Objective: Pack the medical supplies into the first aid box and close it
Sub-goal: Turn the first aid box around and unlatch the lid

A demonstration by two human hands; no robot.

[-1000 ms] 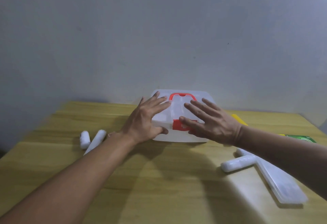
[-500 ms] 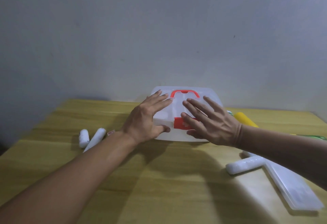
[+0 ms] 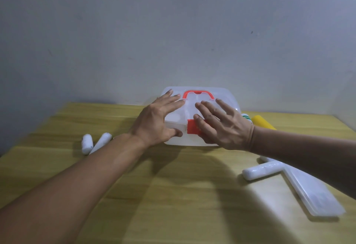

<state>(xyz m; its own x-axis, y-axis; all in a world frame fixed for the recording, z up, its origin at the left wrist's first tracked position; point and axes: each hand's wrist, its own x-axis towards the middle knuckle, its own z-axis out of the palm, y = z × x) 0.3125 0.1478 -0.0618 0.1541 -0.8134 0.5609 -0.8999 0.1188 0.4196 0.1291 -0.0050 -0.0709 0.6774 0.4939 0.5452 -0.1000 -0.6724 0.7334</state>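
Note:
A translucent white first aid box point(image 3: 229, 99) with a red handle point(image 3: 198, 93) and a red front latch point(image 3: 192, 127) stands shut against the wall. My left hand point(image 3: 158, 121) lies on its left side, fingers spread on the lid, thumb at the front. My right hand point(image 3: 221, 126) covers the right side, its thumb on the red latch. Two white gauze rolls point(image 3: 94, 142) lie left of the box. A longer white roll point(image 3: 262, 170) and a flat clear case point(image 3: 312, 193) lie at the right.
A yellow tube point(image 3: 263, 122) and a white item with green stripes point(image 3: 246, 117) lie behind my right wrist. The wooden table point(image 3: 173, 195) meets a grey wall at the back.
Both hands stay on the box. The view has shifted slightly, so the box and the items on the right sit a little further right in the frame.

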